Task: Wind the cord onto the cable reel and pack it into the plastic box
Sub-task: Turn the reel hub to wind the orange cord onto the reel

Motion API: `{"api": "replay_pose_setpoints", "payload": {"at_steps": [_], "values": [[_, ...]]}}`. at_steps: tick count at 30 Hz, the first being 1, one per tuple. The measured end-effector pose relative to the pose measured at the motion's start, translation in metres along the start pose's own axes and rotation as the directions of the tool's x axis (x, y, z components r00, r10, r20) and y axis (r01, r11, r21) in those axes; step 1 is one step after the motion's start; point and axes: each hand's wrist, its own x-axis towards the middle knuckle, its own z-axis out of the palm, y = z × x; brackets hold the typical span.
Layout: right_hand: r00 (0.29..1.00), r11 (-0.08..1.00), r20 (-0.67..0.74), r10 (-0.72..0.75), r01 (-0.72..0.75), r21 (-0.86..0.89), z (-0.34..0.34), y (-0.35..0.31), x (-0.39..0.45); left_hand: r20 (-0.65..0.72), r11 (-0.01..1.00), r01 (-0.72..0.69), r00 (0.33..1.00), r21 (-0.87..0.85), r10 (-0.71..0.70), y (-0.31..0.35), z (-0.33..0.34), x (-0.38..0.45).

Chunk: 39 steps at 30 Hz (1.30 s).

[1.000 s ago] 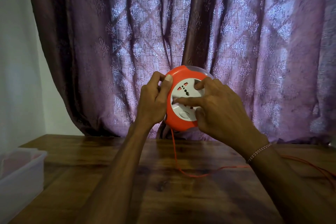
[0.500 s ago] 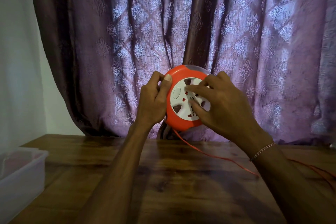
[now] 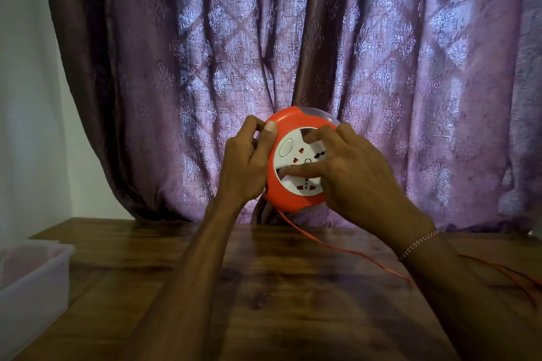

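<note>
An orange cable reel [image 3: 296, 193] with a round white socket face [image 3: 296, 155] is held upright in mid-air above the wooden tabletop [image 3: 264, 287], in front of a patterned purple curtain [image 3: 381, 53]. The left hand [image 3: 246, 164] is closed on the reel's left rim, its thumb lying across the front edge of the orange housing and the other fingers curled behind it. The right hand [image 3: 355, 173] rests on the white face with its fingers spread: the index finger lies across the lower middle of the disc, pointing left, while other fingertips press near the top of the disc, so this hand bears on the face rather than wrapping around the reel. Red socket openings and a small oval button show on the white disc between the fingers. A clear, dome-like part shows behind the orange housing at the upper right. A thin orange cord [image 3: 337, 249] leaves the bottom of the reel, slopes down to the right and passes behind the right forearm, which wears a thin beaded bracelet [image 3: 418, 245]. More of the cord lies on the tabletop at the far right edge. A translucent plastic box [image 3: 32, 278] sits at the left edge of the tabletop, well apart from the reel.
</note>
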Motion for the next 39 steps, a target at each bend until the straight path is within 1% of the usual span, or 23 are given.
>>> {"api": "replay_pose_setpoints", "payload": {"at_steps": [2, 6, 8, 10, 16, 18, 21, 23, 26, 28, 32, 34, 37, 39], "values": [[0.999, 0.999, -0.016, 0.050, -0.050, -0.005, -0.0007, -0.0016, -0.0008, -0.003, 1.000, 0.001, 1.000, 0.003, -0.001, -0.0004, -0.0001, 0.0000], [0.979, 0.982, -0.085, 0.186, -0.183, 0.039, 0.0040, -0.0052, -0.0021, -0.006, 0.999, 0.011, 1.000, -0.033, -0.011, -0.0008, 0.0010, -0.0005], [0.960, 0.964, -0.126, 0.250, -0.235, 0.124, 0.0054, -0.0068, -0.0012, -0.021, 0.999, 0.021, 1.000, -0.038, -0.022, -0.0008, 0.0008, 0.0005], [0.947, 0.948, -0.155, 0.282, -0.251, 0.194, 0.0049, -0.0082, 0.0003, -0.024, 0.999, 0.017, 1.000, -0.042, -0.018, -0.0009, 0.0003, 0.0012], [0.952, 0.954, -0.165, 0.259, -0.226, 0.196, 0.0008, -0.0057, -0.0004, -0.015, 0.999, 0.018, 1.000, -0.028, -0.018, -0.0001, 0.0002, 0.0006], [0.956, 0.964, -0.198, 0.216, -0.177, 0.199, 0.0004, -0.0038, -0.0004, -0.015, 1.000, 0.010, 1.000, -0.018, -0.010, -0.0004, 0.0000, 0.0007], [0.969, 0.979, -0.228, 0.096, -0.051, 0.197, 0.0031, -0.0023, 0.0010, -0.008, 1.000, 0.004, 1.000, -0.017, -0.004, -0.0002, -0.0009, 0.0007], [0.986, 0.984, -0.162, 0.029, 0.000, 0.180, 0.0043, -0.0012, 0.0017, -0.009, 1.000, 0.001, 1.000, -0.013, -0.002, 0.0002, -0.0014, 0.0005], [1.000, 0.994, -0.021, -0.012, 0.014, 0.112, 0.0033, -0.0005, 0.0017, -0.014, 1.000, 0.000, 1.000, 0.000, 0.000, 0.0002, -0.0018, 0.0005], [1.000, 0.997, 0.009, -0.010, 0.009, 0.082, 0.0033, -0.0011, 0.0012, -0.019, 1.000, -0.001, 1.000, 0.001, 0.001, -0.0003, -0.0019, 0.0005], [1.000, 0.999, -0.020, 0.003, -0.002, 0.032, 0.0043, -0.0023, 0.0014, -0.019, 1.000, -0.006, 1.000, 0.006, 0.006, -0.0010, -0.0010, 0.0011], [1.000, 1.000, -0.011, 0.020, -0.020, 0.011, 0.0039, -0.0027, 0.0013, -0.011, 1.000, -0.009, 1.000, 0.013, 0.009, -0.0010, -0.0009, 0.0013], [0.997, 0.997, -0.010, 0.073, -0.073, 0.033, 0.0034, -0.0046, 0.0002, -0.009, 1.000, -0.012, 1.000, 0.006, 0.012, -0.0019, -0.0010, 0.0010], [0.990, 0.988, -0.037, 0.136, -0.133, 0.075, 0.0039, -0.0055, -0.0008, -0.005, 1.000, -0.012, 1.000, 0.002, 0.012, -0.0024, -0.0004, 0.0005]]}}
